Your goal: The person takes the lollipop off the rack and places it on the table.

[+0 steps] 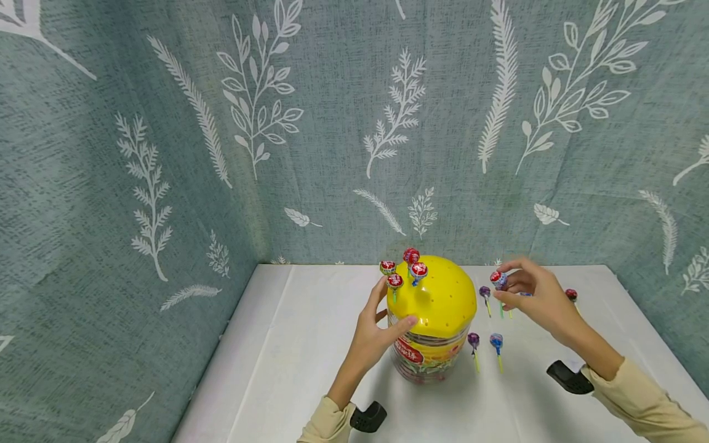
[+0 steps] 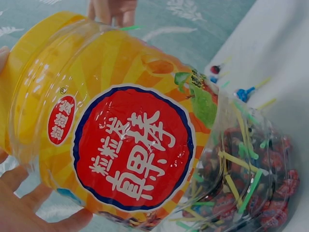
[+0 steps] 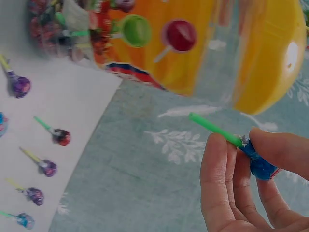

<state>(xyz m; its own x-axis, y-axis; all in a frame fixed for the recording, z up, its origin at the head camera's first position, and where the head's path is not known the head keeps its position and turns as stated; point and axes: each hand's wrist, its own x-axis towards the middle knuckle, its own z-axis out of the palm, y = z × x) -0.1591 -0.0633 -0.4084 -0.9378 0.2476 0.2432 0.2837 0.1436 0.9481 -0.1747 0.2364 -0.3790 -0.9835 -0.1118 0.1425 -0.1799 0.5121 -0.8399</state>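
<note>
A clear plastic jar (image 1: 423,357) with a yellow domed lid (image 1: 445,295) stands upright on the table. Several lollipops (image 1: 395,282) stick up from holes on the lid's left side. My left hand (image 1: 370,337) holds the jar around its lid, thumb on the near side and fingers round the left. To the right of the jar, my right hand (image 1: 545,304) pinches a blue-wrapped lollipop (image 3: 263,166) with a red top; its green stick (image 3: 215,129) points toward the jar in the right wrist view. More lollipops (image 2: 270,183) fill the jar's lower part.
On the white table (image 1: 288,344), several loose lollipops lie right of the jar, among them a purple one (image 1: 473,340), a blue one (image 1: 496,341) and a red one (image 1: 571,295). A patterned green-grey cloth (image 1: 343,123) hangs behind and along the sides.
</note>
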